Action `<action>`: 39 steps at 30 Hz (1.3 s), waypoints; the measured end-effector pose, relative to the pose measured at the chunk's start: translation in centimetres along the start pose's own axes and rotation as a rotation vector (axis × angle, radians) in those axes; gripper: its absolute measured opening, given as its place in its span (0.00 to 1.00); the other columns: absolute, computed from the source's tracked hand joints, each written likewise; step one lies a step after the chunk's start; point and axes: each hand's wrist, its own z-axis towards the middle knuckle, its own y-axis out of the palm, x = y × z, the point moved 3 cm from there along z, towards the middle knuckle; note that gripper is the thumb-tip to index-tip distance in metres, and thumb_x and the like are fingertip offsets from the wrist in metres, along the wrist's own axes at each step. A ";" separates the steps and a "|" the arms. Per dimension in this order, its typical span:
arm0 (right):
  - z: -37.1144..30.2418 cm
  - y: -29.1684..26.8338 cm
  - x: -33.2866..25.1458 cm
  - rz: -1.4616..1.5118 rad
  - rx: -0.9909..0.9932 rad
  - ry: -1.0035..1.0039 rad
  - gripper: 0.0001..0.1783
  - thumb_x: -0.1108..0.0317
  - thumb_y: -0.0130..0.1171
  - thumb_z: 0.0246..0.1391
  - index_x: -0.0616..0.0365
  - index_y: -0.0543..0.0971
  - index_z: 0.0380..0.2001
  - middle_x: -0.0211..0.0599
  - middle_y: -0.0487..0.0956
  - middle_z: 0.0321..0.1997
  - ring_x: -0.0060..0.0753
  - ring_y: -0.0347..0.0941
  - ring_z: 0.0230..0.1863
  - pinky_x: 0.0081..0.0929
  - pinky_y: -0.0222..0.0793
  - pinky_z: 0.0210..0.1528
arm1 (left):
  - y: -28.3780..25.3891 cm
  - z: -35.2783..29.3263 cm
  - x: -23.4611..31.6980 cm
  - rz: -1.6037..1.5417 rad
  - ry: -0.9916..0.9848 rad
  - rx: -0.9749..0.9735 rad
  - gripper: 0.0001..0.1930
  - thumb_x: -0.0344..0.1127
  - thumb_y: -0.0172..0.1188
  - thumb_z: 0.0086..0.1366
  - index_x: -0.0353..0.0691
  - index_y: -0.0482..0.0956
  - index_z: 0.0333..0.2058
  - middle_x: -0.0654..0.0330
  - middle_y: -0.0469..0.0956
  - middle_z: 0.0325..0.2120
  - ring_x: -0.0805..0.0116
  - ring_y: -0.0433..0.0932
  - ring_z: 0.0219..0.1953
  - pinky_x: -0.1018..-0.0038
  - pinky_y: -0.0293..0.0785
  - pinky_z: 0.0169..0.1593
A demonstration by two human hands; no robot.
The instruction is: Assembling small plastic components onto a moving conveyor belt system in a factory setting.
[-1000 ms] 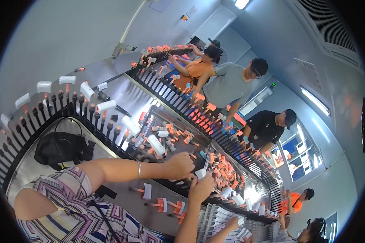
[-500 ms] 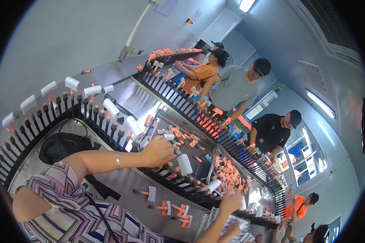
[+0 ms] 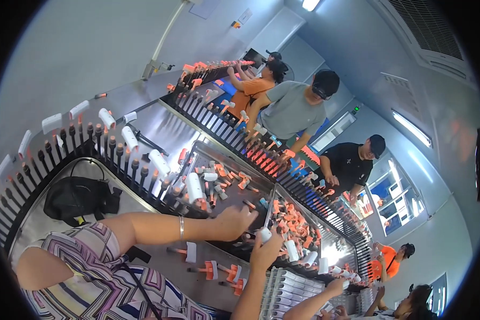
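Head view only. Left hand reaching out from the striped sleeve, bracelet on the wrist, fingers curled loosely down over the near rim of the metal tray; cannot tell whether anything pinched under the fingertips. Right hand just right of and below the left, raised from the lower edge, thumb and fingers pinched on a small white cap at the fingertips. Hands near each other, not touching.

Beyond the left hand: tray filled with loose orange-and-white brush pieces. Right of the right hand: second tray heaped with orange pieces. Left of the left hand: row of black pegs carrying white tubes, curving along the conveyor. Below both hands, on the steel table: a few orange brush parts lying flat. Far left of the left forearm: black bag on the table. Below right of the right hand: rack of white tubes.

Across the line, well beyond both hands: person in grey shirt, person in orange shirt, person in black shirt, all working the peg row.
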 end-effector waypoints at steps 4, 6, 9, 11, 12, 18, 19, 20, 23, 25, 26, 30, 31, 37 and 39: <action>0.9 -3.3 -0.8 0.040 -0.072 -0.099 0.28 0.64 0.63 0.50 0.64 0.71 0.54 0.54 0.74 0.51 0.57 0.68 0.55 0.45 0.61 0.57 | -0.4 -1.2 -2.1 0.113 -0.072 -0.133 0.32 0.42 0.63 0.58 0.37 0.65 0.58 0.44 0.73 0.39 0.50 0.79 0.25 0.62 0.76 0.24; 1.8 -6.9 0.5 -0.137 0.215 -0.024 0.31 0.67 0.61 0.50 0.69 0.68 0.56 0.56 0.72 0.57 0.58 0.67 0.58 0.46 0.59 0.61 | -1.0 -1.6 -2.6 0.087 -0.063 -0.116 0.31 0.42 0.63 0.58 0.39 0.65 0.58 0.45 0.73 0.38 0.53 0.79 0.23 0.63 0.76 0.23; 4.2 -10.8 2.1 -0.178 0.450 -0.026 0.32 0.68 0.60 0.51 0.69 0.67 0.58 0.57 0.71 0.58 0.58 0.67 0.58 0.49 0.59 0.61 | -2.5 -2.6 -3.7 0.158 -0.107 -0.108 0.32 0.41 0.63 0.56 0.41 0.66 0.59 0.46 0.73 0.38 0.53 0.80 0.27 0.61 0.76 0.27; 3.9 -10.2 3.6 -0.304 0.385 0.046 0.27 0.67 0.59 0.53 0.67 0.69 0.56 0.55 0.71 0.58 0.59 0.67 0.58 0.48 0.59 0.61 | -3.8 -3.1 -4.1 0.205 -0.085 -0.061 0.34 0.43 0.64 0.56 0.40 0.65 0.60 0.41 0.70 0.48 0.48 0.76 0.46 0.56 0.72 0.49; 3.3 -8.3 4.9 -0.309 0.143 0.098 0.24 0.66 0.59 0.54 0.65 0.72 0.52 0.52 0.70 0.60 0.57 0.63 0.62 0.49 0.58 0.62 | -3.9 -3.6 -4.3 0.284 0.003 0.117 0.34 0.44 0.64 0.55 0.38 0.66 0.59 0.41 0.68 0.52 0.47 0.68 0.55 0.56 0.62 0.59; 2.1 -2.4 5.3 -0.115 0.067 -0.199 0.15 0.70 0.66 0.45 0.62 0.78 0.38 0.43 0.76 0.48 0.58 0.62 0.62 0.50 0.59 0.62 | -6.8 -0.7 1.3 0.117 0.325 0.327 0.37 0.47 0.68 0.52 0.34 0.66 0.57 0.47 0.64 0.59 0.52 0.59 0.65 0.57 0.50 0.69; 2.2 -2.1 4.6 -0.079 0.047 -0.209 0.15 0.70 0.66 0.46 0.63 0.78 0.38 0.43 0.76 0.47 0.58 0.62 0.61 0.51 0.60 0.61 | -6.1 -0.1 2.2 0.122 0.355 0.327 0.36 0.48 0.65 0.54 0.34 0.65 0.57 0.50 0.64 0.60 0.55 0.58 0.66 0.58 0.50 0.69; 1.9 -1.6 4.0 -0.070 0.034 -0.209 0.18 0.68 0.66 0.46 0.63 0.78 0.41 0.44 0.75 0.49 0.58 0.62 0.61 0.50 0.59 0.61 | -5.3 0.6 2.6 0.069 0.401 0.295 0.35 0.48 0.64 0.56 0.34 0.65 0.58 0.51 0.64 0.60 0.55 0.58 0.66 0.58 0.50 0.69; 2.0 -2.8 1.3 0.028 -0.081 -0.168 0.25 0.67 0.65 0.48 0.65 0.73 0.50 0.51 0.72 0.56 0.55 0.63 0.62 0.48 0.61 0.60 | -0.7 1.6 1.4 0.002 0.483 0.258 0.31 0.50 0.61 0.59 0.35 0.68 0.55 0.51 0.68 0.56 0.55 0.62 0.63 0.58 0.53 0.67; 2.8 -4.4 1.9 0.121 0.016 -0.080 0.28 0.70 0.61 0.52 0.65 0.70 0.57 0.55 0.70 0.59 0.56 0.66 0.60 0.42 0.59 0.62 | 2.1 1.4 -0.7 0.005 0.420 0.138 0.21 0.50 0.62 0.57 0.38 0.72 0.38 0.54 0.73 0.39 0.56 0.70 0.48 0.61 0.61 0.60; 3.5 -5.8 2.0 0.046 0.135 -0.053 0.26 0.71 0.57 0.56 0.68 0.69 0.57 0.57 0.70 0.59 0.55 0.67 0.60 0.40 0.60 0.62 | 1.8 0.9 -1.1 0.005 0.418 0.195 0.19 0.50 0.62 0.56 0.39 0.71 0.34 0.56 0.70 0.34 0.57 0.70 0.43 0.62 0.62 0.57; 6.7 -11.7 6.7 -0.190 0.523 0.078 0.26 0.69 0.54 0.58 0.70 0.67 0.59 0.58 0.70 0.61 0.55 0.66 0.62 0.43 0.58 0.63 | 0.1 0.7 -2.1 0.033 0.333 0.167 0.19 0.48 0.64 0.54 0.39 0.70 0.32 0.56 0.69 0.33 0.57 0.70 0.42 0.58 0.63 0.60; 6.9 -12.4 7.9 -0.271 0.534 0.067 0.26 0.69 0.54 0.58 0.70 0.67 0.59 0.58 0.70 0.61 0.56 0.66 0.62 0.44 0.58 0.63 | -0.2 0.1 -2.0 0.052 0.324 0.193 0.19 0.48 0.64 0.54 0.39 0.70 0.32 0.56 0.69 0.33 0.56 0.70 0.42 0.58 0.63 0.59; 2.7 -4.7 14.4 -0.293 0.071 0.066 0.27 0.56 0.63 0.51 0.66 0.72 0.47 0.56 0.70 0.47 0.58 0.62 0.55 0.52 0.58 0.57 | -3.6 -2.8 -2.1 0.117 0.259 0.279 0.22 0.49 0.66 0.53 0.37 0.72 0.37 0.51 0.72 0.41 0.54 0.70 0.49 0.56 0.60 0.62; 3.1 -3.7 12.5 -0.300 0.102 0.060 0.26 0.56 0.65 0.50 0.67 0.71 0.42 0.56 0.69 0.44 0.60 0.62 0.53 0.52 0.58 0.56 | -3.6 -2.5 -0.7 0.090 0.254 0.239 0.30 0.49 0.66 0.53 0.34 0.71 0.48 0.48 0.69 0.53 0.52 0.65 0.59 0.56 0.55 0.66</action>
